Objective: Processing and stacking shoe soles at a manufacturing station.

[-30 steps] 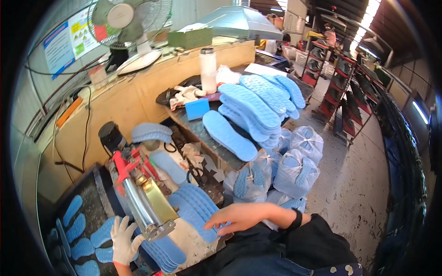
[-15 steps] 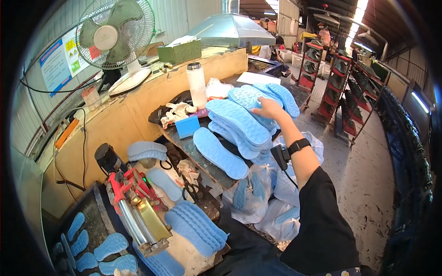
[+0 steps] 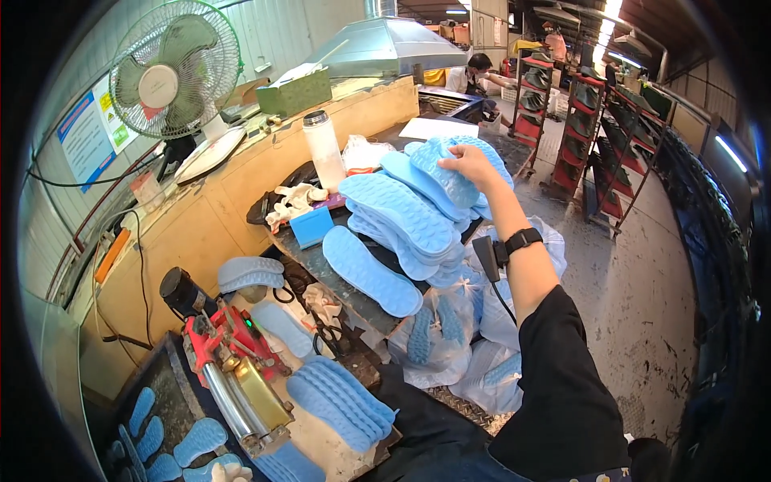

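Note:
At the far end of the dark side table, my right hand [image 3: 472, 165] is closed on the edge of a light-blue textured insole [image 3: 451, 178], lifting it at a tilt from the pile. More blue insoles [image 3: 397, 215] lie stacked beneath and beside it; a single insole [image 3: 371, 271] rests nearer me. At the lower edge a whitish gloved shape, apparently my left hand [image 3: 230, 472], barely shows beside loose insoles [image 3: 201, 441]; its fingers are mostly cut off. A red roller machine [image 3: 241, 377] stands between, with a row of overlapping insoles [image 3: 341, 402] to its right.
A white bottle [image 3: 324, 151], blue box [image 3: 312, 228] and crumpled gloves [image 3: 294, 201] sit left of the pile. Scissors [image 3: 325, 333] lie near the machine. Bags of insoles [image 3: 434, 337] stand below the table. A fan [image 3: 165, 80], shoe racks [image 3: 578, 132] and another person [image 3: 470, 76] are farther off.
My right hand has raised the insole's near end from the pile, tilting it up. The view has shifted slightly, and the person in the background shows more fully.

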A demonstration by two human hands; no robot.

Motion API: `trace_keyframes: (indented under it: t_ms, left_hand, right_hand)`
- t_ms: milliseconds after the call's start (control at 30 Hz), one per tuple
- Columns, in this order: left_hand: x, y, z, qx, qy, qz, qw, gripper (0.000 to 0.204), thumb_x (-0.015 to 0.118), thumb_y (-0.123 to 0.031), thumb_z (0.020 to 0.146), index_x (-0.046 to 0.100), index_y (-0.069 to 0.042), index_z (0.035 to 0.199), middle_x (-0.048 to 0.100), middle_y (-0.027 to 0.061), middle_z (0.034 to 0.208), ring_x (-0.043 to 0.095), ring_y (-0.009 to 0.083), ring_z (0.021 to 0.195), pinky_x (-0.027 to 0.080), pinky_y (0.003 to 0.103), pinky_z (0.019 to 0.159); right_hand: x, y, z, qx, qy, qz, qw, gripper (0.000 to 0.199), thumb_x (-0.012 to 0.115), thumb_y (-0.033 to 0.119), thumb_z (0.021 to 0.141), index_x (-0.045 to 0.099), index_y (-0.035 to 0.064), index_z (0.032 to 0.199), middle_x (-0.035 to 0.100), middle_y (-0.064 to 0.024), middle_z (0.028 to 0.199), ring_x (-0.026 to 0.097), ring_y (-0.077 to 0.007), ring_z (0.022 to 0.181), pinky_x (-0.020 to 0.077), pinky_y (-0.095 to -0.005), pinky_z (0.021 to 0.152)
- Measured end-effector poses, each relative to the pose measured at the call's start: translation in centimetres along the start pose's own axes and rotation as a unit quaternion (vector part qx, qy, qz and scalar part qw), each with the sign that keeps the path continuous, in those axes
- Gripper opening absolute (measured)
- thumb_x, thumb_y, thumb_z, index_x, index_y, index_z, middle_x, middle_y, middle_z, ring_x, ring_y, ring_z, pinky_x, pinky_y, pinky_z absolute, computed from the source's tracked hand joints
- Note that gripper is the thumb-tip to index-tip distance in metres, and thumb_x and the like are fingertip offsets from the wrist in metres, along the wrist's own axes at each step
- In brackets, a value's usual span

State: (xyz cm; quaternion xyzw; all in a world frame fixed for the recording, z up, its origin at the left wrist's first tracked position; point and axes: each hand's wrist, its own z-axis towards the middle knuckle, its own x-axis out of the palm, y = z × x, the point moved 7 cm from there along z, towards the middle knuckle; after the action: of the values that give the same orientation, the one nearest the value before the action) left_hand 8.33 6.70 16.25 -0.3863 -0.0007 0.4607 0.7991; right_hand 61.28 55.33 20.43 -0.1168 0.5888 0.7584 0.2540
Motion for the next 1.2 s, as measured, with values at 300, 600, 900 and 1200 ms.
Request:
trace_keyframes:
  t_ms: [300,600,900,1200]
  left_hand:
    - [1.7,-1.9,0.4,0.049,0.041,0.021,0.998,0.031,0.05,0.001,0.093,0.051,0.012,0.122,0.063,0.0182,0.103,0.06,0.0228,0.082,0.052,0.031,0.073]
    - [1.2,-2.2,0.0,0.014,0.032,0.014,0.999,0.03,0.051,0.003,0.092,0.053,0.012,0.12,0.063,0.0174,0.102,0.06,0.0219,0.081,0.052,0.03,0.072]
    - [2.4,-1.7,-0.2,-0.061,0.059,-0.002,0.996,0.03,0.049,0.009,0.089,0.055,0.009,0.119,0.064,0.0174,0.104,0.062,0.0249,0.086,0.052,0.034,0.08]
    - [9.4,-4.3,3.2,-0.233,0.162,-0.538,0.793,0.093,0.065,-0.019,0.085,0.001,-0.003,0.15,0.032,0.0182,0.144,0.039,0.0307,0.131,0.036,0.045,0.105]
  right_hand:
    - [2.6,0.6,-0.3,0.052,0.083,0.188,0.977,0.045,0.074,0.026,0.079,0.064,-0.0067,0.107,0.067,-0.0116,0.095,0.062,-0.0177,0.083,0.0489,-0.0303,0.074]
    - [3.2,1.4,-0.9,0.01,0.108,-0.007,0.994,0.039,0.071,0.025,0.077,0.066,-0.005,0.101,0.065,-0.0096,0.084,0.06,-0.02,0.08,0.0481,-0.0344,0.074]
    - [-0.7,13.4,-7.5,-0.205,-0.014,0.173,0.963,0.03,0.068,0.019,0.085,0.065,-0.0012,0.105,0.067,-0.0056,0.091,0.06,-0.0116,0.08,0.0481,-0.028,0.073]
    - [16.5,22.0,-28.2,-0.143,0.353,0.352,0.855,0.033,0.07,0.004,0.083,0.062,-0.0037,0.113,0.062,-0.0075,0.114,0.058,-0.0135,0.097,0.0467,-0.0277,0.085]
